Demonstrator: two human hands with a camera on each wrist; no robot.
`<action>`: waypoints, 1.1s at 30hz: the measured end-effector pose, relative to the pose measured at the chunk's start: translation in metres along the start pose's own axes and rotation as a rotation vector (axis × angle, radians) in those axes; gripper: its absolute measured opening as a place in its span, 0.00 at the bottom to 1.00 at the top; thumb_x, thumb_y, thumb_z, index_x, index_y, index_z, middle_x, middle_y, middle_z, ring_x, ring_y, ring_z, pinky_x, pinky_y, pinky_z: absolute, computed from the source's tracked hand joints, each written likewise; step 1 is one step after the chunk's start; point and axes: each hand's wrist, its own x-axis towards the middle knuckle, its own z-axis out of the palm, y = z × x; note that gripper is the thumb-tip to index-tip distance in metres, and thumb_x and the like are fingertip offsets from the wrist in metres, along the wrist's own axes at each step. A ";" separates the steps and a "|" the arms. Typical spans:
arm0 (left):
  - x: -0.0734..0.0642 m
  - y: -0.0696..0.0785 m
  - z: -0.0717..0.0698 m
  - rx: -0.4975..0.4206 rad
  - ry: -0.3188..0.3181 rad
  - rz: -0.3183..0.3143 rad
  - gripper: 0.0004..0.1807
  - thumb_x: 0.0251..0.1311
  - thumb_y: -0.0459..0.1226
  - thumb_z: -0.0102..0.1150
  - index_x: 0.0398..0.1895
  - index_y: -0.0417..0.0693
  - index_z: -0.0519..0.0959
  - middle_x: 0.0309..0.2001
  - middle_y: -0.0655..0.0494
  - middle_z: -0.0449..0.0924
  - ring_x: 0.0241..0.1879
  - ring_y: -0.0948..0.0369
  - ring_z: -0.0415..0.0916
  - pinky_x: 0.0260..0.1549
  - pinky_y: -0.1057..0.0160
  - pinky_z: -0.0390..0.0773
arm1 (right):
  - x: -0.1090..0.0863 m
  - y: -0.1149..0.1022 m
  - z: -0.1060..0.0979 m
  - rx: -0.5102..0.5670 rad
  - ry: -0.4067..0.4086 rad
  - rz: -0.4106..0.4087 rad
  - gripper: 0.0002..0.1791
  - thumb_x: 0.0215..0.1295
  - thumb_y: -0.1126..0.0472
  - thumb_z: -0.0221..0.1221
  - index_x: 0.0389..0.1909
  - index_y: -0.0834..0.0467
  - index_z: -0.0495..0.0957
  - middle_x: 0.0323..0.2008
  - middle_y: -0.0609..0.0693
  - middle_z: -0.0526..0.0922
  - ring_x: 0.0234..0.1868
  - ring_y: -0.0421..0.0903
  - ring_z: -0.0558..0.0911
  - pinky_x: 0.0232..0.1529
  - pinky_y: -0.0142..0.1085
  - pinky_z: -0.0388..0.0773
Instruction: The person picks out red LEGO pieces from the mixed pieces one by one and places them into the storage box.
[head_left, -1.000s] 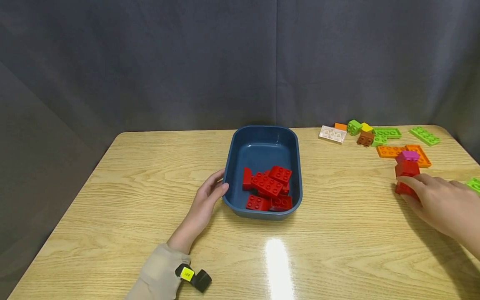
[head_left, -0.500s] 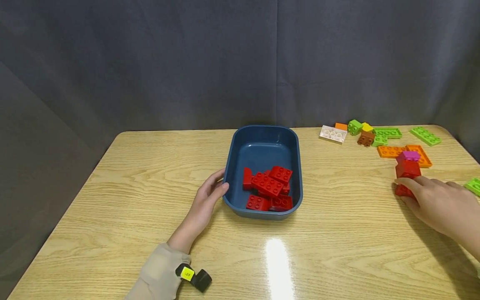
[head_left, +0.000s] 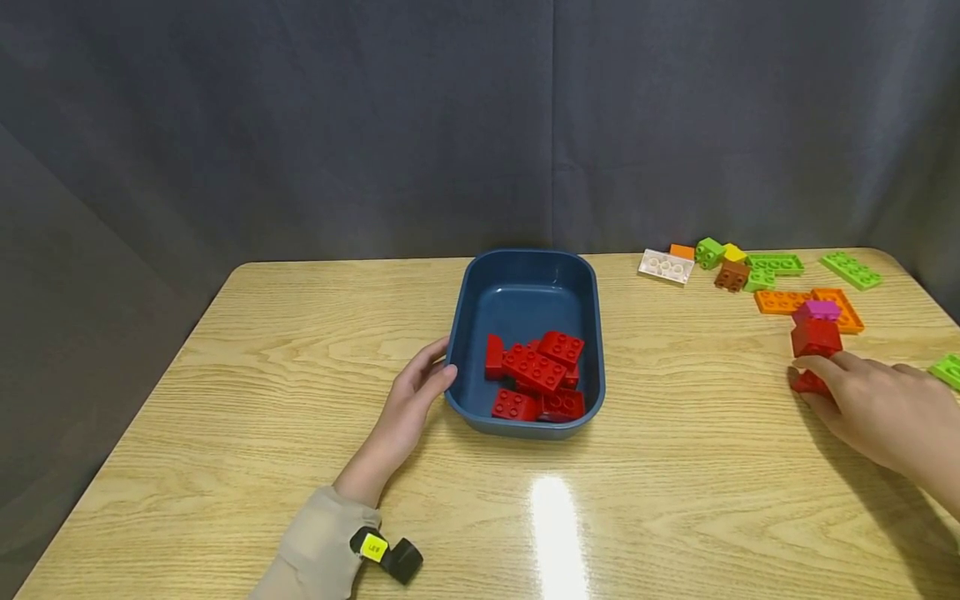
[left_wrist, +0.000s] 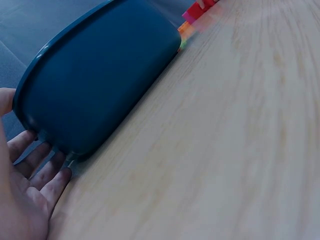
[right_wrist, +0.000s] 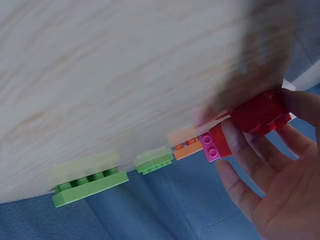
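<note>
My left hand [head_left: 416, 383] grips the near left rim of a blue plastic bin [head_left: 597, 333], thumb over the edge and fingers along the outer wall. Several red toy bricks [head_left: 534, 369] lie heaped in the bin's near half. Far to the right, my right hand [head_left: 885, 408] holds a red toy brick [right_wrist: 256, 114] between thumb and fingers, low over the table; the hand partly hides it in the head view. Right by the fingertips is another red brick [head_left: 816, 338], with a magenta brick [head_left: 819, 311] behind it.
Beyond the right hand lie orange pieces [head_left: 783, 302], a brown brick [head_left: 731, 276], a white plate [head_left: 666, 267] and several green pieces [head_left: 851, 270]. One more green piece [head_left: 947, 371] is at the right edge. A grey curtain [head_left: 375, 125] hangs behind the wooden table [head_left: 300, 350].
</note>
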 end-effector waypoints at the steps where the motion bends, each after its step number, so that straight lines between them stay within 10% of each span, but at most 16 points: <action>1: 0.000 0.000 0.000 0.000 -0.002 0.001 0.27 0.73 0.39 0.48 0.73 0.42 0.63 0.70 0.44 0.63 0.67 0.50 0.66 0.63 0.64 0.67 | 0.000 0.000 0.000 0.002 0.004 -0.002 0.26 0.43 0.63 0.75 0.45 0.67 0.78 0.37 0.71 0.80 0.31 0.71 0.81 0.29 0.63 0.75; 33: 0.000 0.000 0.000 -0.019 0.003 -0.010 0.27 0.73 0.38 0.49 0.73 0.41 0.62 0.70 0.43 0.63 0.67 0.50 0.65 0.62 0.66 0.67 | 0.036 -0.051 -0.019 0.076 0.152 -0.224 0.26 0.45 0.60 0.74 0.47 0.64 0.81 0.34 0.58 0.82 0.28 0.55 0.81 0.27 0.52 0.77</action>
